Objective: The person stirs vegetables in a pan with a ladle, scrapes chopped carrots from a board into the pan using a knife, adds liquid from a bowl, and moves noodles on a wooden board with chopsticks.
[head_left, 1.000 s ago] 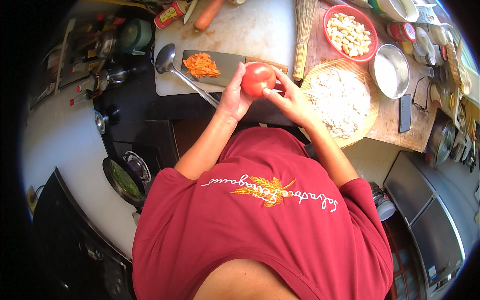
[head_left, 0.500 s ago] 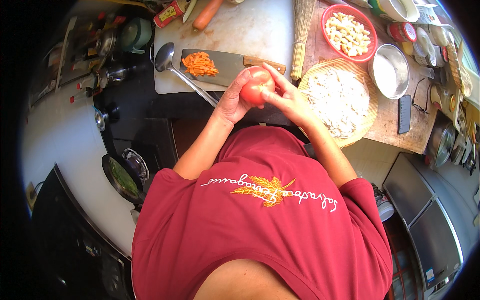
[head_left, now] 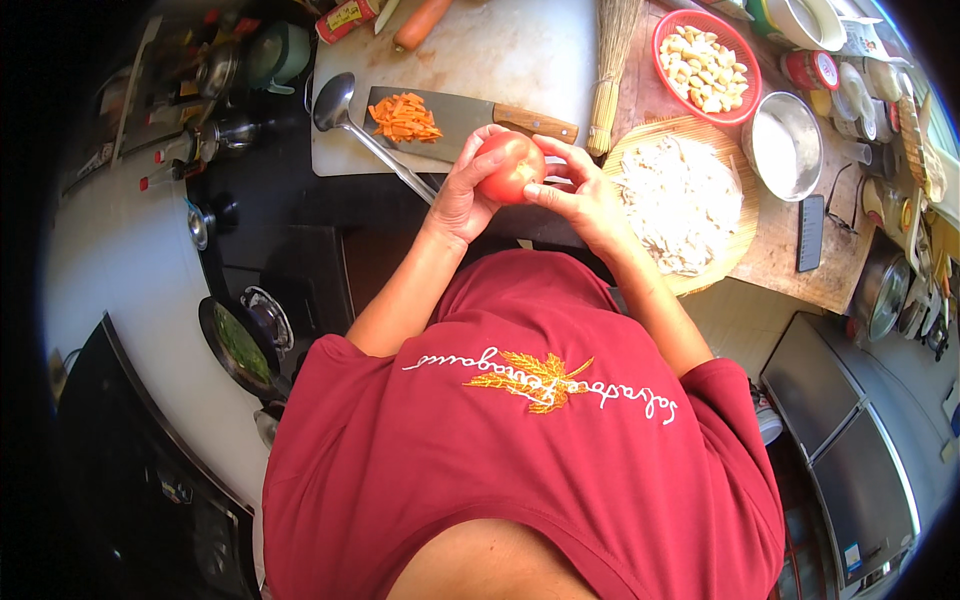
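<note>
Item in work: one red tomato, located between both hands, ahead of the shirt front and just below the handle of the cleaver in the view. Left grip, a bare hand: grasping the tomato, fingers curved over its left side. Right grip, a bare hand: grasping the same tomato from the right, thumb tip pressed to its lower right.

Cleaver position: flat on the white cutting board, wooden handle to the right, carrot strips piled on the blade. Ladle: bowl on the board, shaft extending toward the left wrist.

Markings: the maroon shirt carries white script lettering, inverted in this view, across a golden leaf emblem. The red container at the top left of the board bears a yellow label with small dark print. The red jar has a pale printed patch. A small blue-and-white sticker is fitted to the grey refrigerator. On the wooden surface, the phone lies below the metal bowl
</note>
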Motion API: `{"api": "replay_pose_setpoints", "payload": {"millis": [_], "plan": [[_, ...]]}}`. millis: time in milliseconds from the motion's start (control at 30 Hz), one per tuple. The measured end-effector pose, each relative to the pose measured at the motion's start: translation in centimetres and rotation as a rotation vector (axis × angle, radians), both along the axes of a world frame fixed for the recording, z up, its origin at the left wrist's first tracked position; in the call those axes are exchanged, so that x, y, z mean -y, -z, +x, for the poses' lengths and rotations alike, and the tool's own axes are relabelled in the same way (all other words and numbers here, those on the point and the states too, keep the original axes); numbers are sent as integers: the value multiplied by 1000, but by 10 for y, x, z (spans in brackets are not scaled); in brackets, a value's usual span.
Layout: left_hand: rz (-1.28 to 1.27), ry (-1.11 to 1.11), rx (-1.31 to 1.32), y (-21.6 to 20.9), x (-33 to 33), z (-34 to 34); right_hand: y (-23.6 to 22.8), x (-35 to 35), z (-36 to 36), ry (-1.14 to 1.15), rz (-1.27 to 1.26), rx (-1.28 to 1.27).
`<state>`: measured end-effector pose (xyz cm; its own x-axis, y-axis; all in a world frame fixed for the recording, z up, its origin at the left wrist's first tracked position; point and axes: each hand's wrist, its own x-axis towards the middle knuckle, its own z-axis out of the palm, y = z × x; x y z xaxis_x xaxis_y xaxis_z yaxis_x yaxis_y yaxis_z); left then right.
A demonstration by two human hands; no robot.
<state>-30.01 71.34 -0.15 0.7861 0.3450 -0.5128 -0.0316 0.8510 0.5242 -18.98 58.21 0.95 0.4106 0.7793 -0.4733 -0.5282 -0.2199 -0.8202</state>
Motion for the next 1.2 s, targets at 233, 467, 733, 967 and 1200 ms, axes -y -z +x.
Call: {"api": "replay_pose_setpoints", "payload": {"millis": [233,467,733,967,1200], "plan": [[24,5,111,-13,-5,-4,14,5,-7,210,-77,-187],[300,61,132,-20,-6,-5,-13,1,-15,96,-103,-219],[922,230,56,-24,4,-4,4,-2,-22,206,205,-689],[771,42,-82,-15,9,-18,1,-14,-19,181,228,-791],[681,97,-60,-8,11,-27,22,-20,-18,221,179,-975]]}}
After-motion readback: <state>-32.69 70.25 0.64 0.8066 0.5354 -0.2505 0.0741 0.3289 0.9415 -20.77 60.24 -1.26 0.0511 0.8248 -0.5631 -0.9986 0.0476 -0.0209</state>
